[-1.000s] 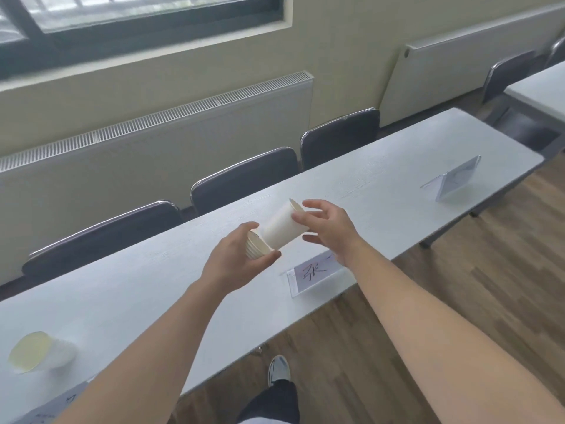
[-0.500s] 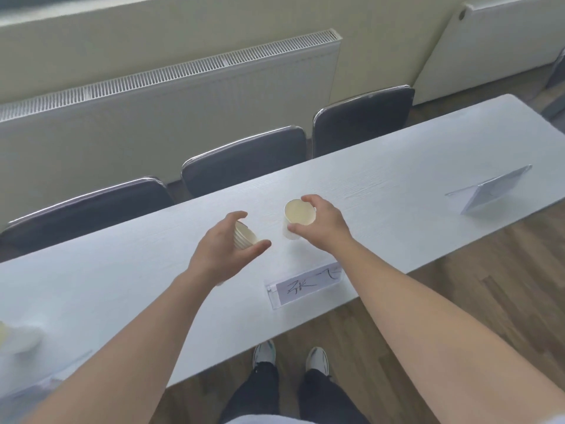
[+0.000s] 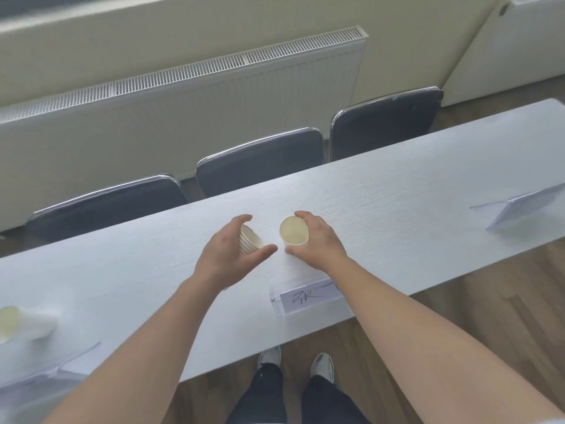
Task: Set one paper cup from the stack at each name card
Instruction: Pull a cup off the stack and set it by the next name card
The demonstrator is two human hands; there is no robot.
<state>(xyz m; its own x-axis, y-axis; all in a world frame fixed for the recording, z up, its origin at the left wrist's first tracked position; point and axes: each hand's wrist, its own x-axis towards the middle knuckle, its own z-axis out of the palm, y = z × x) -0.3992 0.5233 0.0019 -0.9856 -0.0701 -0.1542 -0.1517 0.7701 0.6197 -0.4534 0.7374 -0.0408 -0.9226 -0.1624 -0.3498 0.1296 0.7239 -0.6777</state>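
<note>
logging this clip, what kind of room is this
Probably a meeting or seminar room being set up: a long pale table with a row of dark chairs behind it, and a name card at the seat where the right hand sets a paper cup.

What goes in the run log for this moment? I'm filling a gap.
right hand: setting cup upright behind name card | left hand: holding stack | far-right card: no cup

Middle name card (image 3: 308, 298): handwritten "张", further stroke partly hidden by forearm. Other cards unreadable.
</note>
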